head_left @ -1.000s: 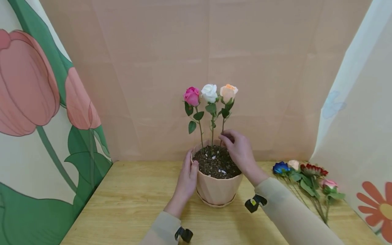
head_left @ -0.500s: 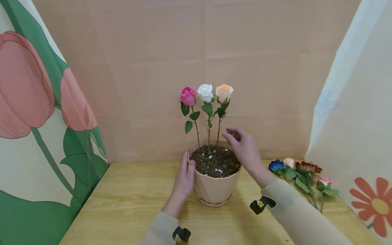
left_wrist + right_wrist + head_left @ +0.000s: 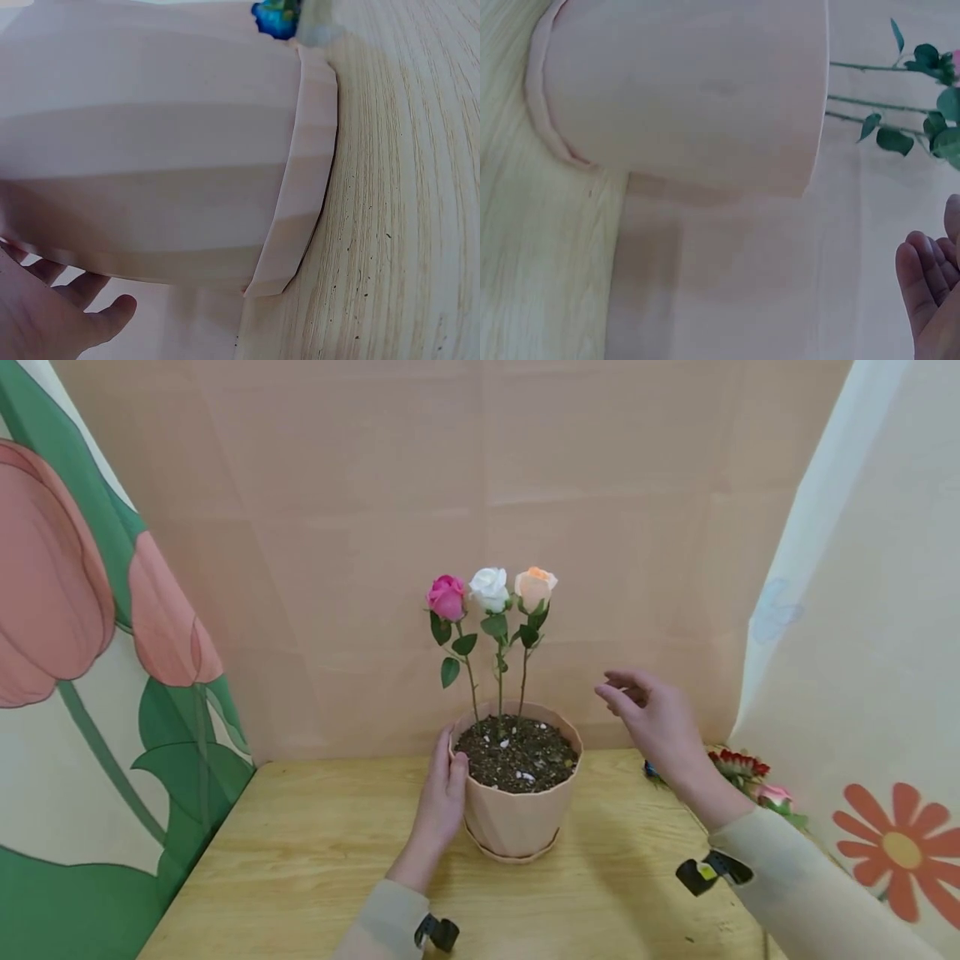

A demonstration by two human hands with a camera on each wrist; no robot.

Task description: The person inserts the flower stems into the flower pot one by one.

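Note:
In the head view a pale pink flowerpot (image 3: 517,822) full of dark soil (image 3: 517,756) stands on its saucer. Three artificial roses rise from the soil: a magenta rose (image 3: 446,598), a white rose (image 3: 490,590) and a peach rose (image 3: 536,588). My left hand (image 3: 442,797) rests against the pot's left side near the rim. In the left wrist view its fingers lie along the pot, with the thumb (image 3: 112,319) apart from them. My right hand (image 3: 660,722) is in the air to the right of the pot, fingers loosely bent and holding nothing.
More artificial flowers lie at the table's right edge, partly behind my right arm: a red flower (image 3: 738,765), a pink rose (image 3: 774,795) and a blue flower (image 3: 276,21). The wooden table (image 3: 322,852) meets a pink backdrop (image 3: 360,610) behind the pot.
My right hand has let go of the peach rose's stem and moved off to the right. The rose stays upright in the soil. My left hand keeps its place on the pot.

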